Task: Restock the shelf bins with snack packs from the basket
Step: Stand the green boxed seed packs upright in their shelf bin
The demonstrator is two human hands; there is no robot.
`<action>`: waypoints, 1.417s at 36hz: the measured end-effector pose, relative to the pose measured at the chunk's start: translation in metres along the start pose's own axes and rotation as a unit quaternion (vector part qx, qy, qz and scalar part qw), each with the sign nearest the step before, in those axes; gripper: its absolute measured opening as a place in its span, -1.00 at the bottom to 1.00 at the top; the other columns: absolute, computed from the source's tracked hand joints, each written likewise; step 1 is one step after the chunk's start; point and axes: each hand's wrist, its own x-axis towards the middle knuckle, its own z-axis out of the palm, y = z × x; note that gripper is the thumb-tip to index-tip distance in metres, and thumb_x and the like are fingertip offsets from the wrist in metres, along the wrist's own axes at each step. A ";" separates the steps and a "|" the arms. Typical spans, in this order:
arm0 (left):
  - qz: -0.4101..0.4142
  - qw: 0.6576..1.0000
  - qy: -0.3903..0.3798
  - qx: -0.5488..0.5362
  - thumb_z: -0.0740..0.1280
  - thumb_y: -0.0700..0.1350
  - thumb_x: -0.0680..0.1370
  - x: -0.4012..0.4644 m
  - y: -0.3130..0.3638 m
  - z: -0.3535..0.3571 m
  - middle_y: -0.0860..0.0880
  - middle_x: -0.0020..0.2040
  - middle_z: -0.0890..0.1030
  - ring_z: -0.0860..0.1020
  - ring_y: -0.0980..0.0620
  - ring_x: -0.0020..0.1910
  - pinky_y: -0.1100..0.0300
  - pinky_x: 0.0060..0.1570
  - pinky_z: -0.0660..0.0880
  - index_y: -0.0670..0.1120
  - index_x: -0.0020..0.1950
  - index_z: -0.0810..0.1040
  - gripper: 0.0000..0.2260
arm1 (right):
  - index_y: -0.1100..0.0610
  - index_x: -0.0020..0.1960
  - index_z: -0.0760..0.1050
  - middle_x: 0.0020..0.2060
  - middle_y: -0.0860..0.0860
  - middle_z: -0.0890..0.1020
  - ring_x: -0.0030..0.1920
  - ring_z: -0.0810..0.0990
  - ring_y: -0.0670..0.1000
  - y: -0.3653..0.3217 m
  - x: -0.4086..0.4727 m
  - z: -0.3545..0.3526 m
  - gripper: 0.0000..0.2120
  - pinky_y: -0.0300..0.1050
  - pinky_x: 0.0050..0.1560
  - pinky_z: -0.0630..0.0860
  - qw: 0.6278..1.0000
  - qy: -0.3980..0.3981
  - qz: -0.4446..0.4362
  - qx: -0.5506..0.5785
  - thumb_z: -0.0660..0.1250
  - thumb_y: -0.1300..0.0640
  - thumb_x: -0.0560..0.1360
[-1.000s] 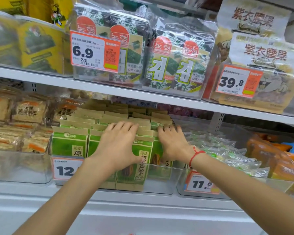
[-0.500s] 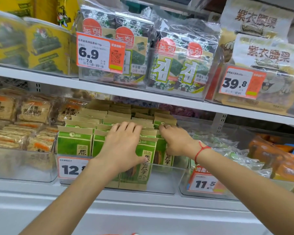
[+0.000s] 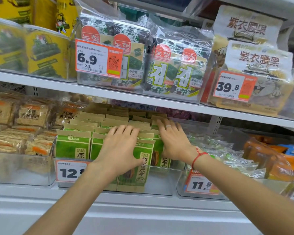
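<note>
Shelf bin (image 3: 159, 184) tagged 12.8: both hands press green 洽洽 packs (image 3: 73, 146)

Right hand (image 3: 172, 143) is sliding farther back over the green snack packs (image 3: 73, 146), fingers now reaching the rear rows; front packs are sitting more upright under left hand (image 3: 119, 150).

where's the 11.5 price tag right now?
Head view, lower right: the 11.5 price tag sits on the front of the clear bin just below the right hand.
</note>
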 end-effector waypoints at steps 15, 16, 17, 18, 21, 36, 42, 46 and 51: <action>0.000 1.000 0.009 -0.001 0.35 0.32 0.39 -0.001 0.000 0.001 0.07 0.42 0.29 0.22 0.05 0.41 0.08 0.44 0.11 0.00 0.50 0.15 -0.19 | 0.18 0.55 -0.11 0.45 0.16 0.22 0.44 0.23 0.15 0.003 0.002 0.000 0.10 0.04 0.45 0.16 0.998 -0.037 0.000 0.059 0.55 0.02 0.29; -0.001 1.000 0.009 -0.001 0.35 0.32 0.39 -0.001 0.000 0.001 0.07 0.42 0.29 0.22 0.05 0.41 0.08 0.44 0.10 0.00 0.51 0.15 -0.19 | 0.16 0.56 -0.12 0.45 0.16 0.21 0.44 0.23 0.16 0.005 0.001 0.000 0.11 0.06 0.44 0.16 0.998 -0.032 -0.003 0.062 0.55 0.00 0.28; -0.001 1.000 0.008 -0.002 0.35 0.32 0.39 -0.001 0.000 0.001 0.07 0.42 0.29 0.22 0.05 0.41 0.08 0.44 0.10 0.00 0.51 0.15 -0.19 | 0.15 0.56 -0.12 0.46 0.15 0.20 0.44 0.23 0.16 0.007 -0.001 -0.001 0.11 0.07 0.44 0.17 0.998 -0.027 -0.007 0.061 0.54 -0.02 0.28; -0.001 1.000 0.008 -0.002 0.35 0.33 0.39 -0.001 0.000 0.001 0.07 0.43 0.29 0.22 0.05 0.41 0.09 0.44 0.10 0.00 0.51 0.15 -0.18 | 0.14 0.56 -0.12 0.46 0.15 0.20 0.43 0.23 0.17 0.009 -0.002 -0.001 0.10 0.08 0.43 0.18 0.998 -0.024 -0.011 0.058 0.53 -0.03 0.29; -0.003 1.000 0.004 0.000 0.35 0.33 0.39 -0.001 0.000 0.000 0.08 0.43 0.28 0.21 0.05 0.42 0.09 0.44 0.09 0.01 0.51 0.13 -0.18 | 0.14 0.55 -0.08 0.47 0.15 0.19 0.43 0.25 0.17 0.012 -0.008 -0.001 0.03 0.10 0.42 0.19 0.999 -0.011 -0.019 0.049 0.49 -0.06 0.33; -0.004 1.000 0.007 0.000 0.35 0.35 0.37 0.000 -0.001 0.003 0.07 0.45 0.27 0.20 0.04 0.43 0.07 0.45 0.08 0.01 0.51 0.12 -0.15 | 0.13 0.25 0.40 0.11 0.07 0.55 0.17 0.47 0.13 0.013 -0.007 0.001 -0.59 -0.03 0.13 0.34 0.998 0.060 0.036 0.007 0.37 0.20 0.42; -0.005 1.000 0.011 0.003 0.34 0.35 0.37 0.000 0.000 0.002 0.08 0.44 0.28 0.21 0.04 0.43 0.08 0.44 0.08 0.02 0.51 0.13 -0.16 | 0.15 0.34 0.33 0.14 0.09 0.53 0.19 0.48 0.14 0.008 0.003 -0.003 -0.48 0.03 0.26 0.33 0.999 0.017 0.004 0.031 0.36 0.24 0.41; -0.005 1.000 0.013 0.004 0.34 0.35 0.37 -0.001 0.000 0.003 0.07 0.45 0.28 0.21 0.04 0.43 0.08 0.44 0.07 0.01 0.51 0.12 -0.16 | 0.13 0.33 0.34 0.12 0.09 0.55 0.16 0.51 0.15 0.015 -0.001 -0.006 -0.51 0.02 0.19 0.37 0.998 0.026 0.021 0.055 0.32 0.28 0.42; -0.005 1.000 0.011 0.004 0.34 0.36 0.37 0.000 0.000 0.003 0.07 0.45 0.28 0.21 0.05 0.43 0.09 0.44 0.08 0.02 0.51 0.12 -0.16 | 0.08 0.33 0.39 0.15 0.09 0.57 0.19 0.51 0.15 0.020 -0.006 -0.008 -0.55 -0.02 0.16 0.38 0.994 0.073 0.048 0.072 0.32 0.26 0.46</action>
